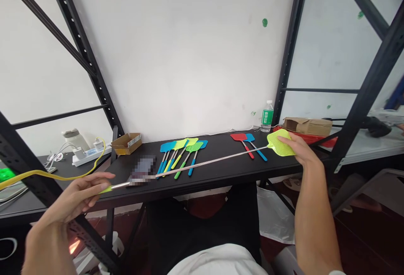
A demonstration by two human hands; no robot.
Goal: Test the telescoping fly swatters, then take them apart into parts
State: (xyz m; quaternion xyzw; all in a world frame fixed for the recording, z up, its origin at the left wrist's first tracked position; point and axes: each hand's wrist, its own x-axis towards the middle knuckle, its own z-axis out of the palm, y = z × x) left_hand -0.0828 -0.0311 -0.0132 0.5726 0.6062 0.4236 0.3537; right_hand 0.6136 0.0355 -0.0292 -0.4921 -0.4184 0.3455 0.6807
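A yellow-green fly swatter (214, 162) with a long, extended metal rod stretches across the front of the desk. Its short handle end lies in my left hand (82, 194), whose fingers are closed around it. My right hand (298, 146) pinches the perforated head at the other end. Behind the rod lies a row of several short swatters, among them a blue one (167, 147) and a green one (193, 148). Farther right, a red swatter (239, 137) rests beside another blue swatter (250, 138).
A pixelated, phone-like item (143, 169) lies left of the swatters, near a small open cardboard box (126, 144). A water bottle (267, 117) stands by the wall. Another carton (307, 126) sits at right. The black desk (217, 174) has metal uprights; a yellow cable (63, 177) crosses left.
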